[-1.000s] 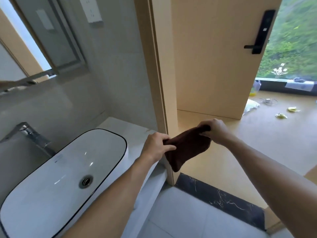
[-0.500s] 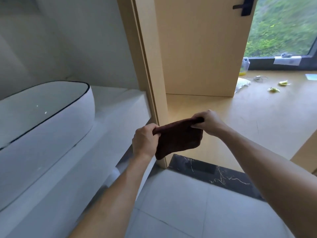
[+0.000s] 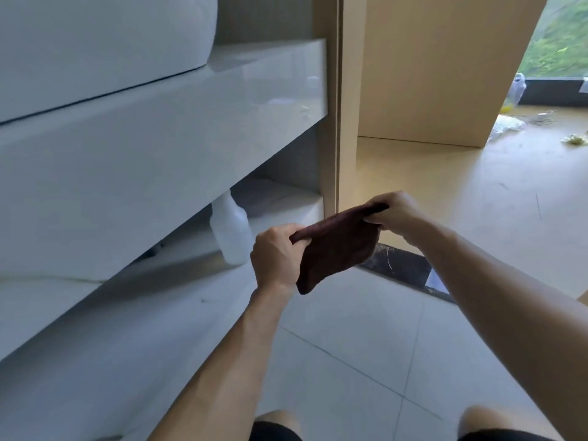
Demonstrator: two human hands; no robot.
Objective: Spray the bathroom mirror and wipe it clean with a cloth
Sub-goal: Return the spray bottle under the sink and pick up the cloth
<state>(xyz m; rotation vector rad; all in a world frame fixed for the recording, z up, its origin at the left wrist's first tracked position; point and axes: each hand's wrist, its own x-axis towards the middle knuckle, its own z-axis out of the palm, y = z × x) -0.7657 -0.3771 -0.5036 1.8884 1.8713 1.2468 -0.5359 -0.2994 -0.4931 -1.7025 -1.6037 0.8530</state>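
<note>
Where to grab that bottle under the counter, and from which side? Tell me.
Grip the bottle round its body, coming from the open front of the shelf. It stands upright, its top hidden behind the counter edge, so a reach from above looks blocked. Free one hand first: both the left hand and right hand hold the cloth.

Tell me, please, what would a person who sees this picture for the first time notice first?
First, the dark brown cloth at the centre, stretched between the two hands: the left hand grips its lower end and the right hand its upper end. Next, the white spray bottle standing on the low shelf under the white counter, just left of the left hand. The mirror is not in view.
</note>
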